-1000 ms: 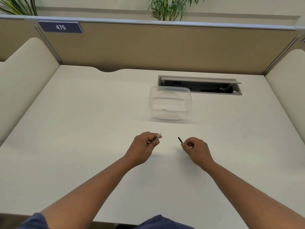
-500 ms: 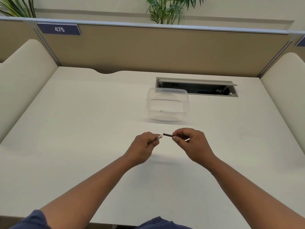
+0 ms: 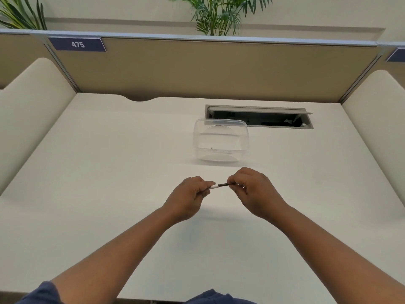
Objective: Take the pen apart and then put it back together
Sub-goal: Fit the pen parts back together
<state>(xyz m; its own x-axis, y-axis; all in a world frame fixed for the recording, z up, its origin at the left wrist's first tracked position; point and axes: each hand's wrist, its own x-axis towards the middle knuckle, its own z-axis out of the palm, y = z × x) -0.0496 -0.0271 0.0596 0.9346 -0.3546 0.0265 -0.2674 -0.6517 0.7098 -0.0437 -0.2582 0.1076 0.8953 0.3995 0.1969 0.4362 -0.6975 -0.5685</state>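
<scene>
Above the tabletop (image 3: 109, 194), the left hand (image 3: 188, 197) pinches the pen's white barrel (image 3: 213, 187); the right hand (image 3: 252, 189) pinches its dark end piece (image 3: 223, 184), the two touching. Light, stiff, likely slippery: grip near the joint.

A single head-worn, wide-angle camera looked forward and down from above the near edge of the desk (image 3: 109, 172), facing 12 o'clock toward the partition (image 3: 208, 69). The forearms entered from 6 o'clock, close to the lens. No second view existed, so nothing was shared.
</scene>
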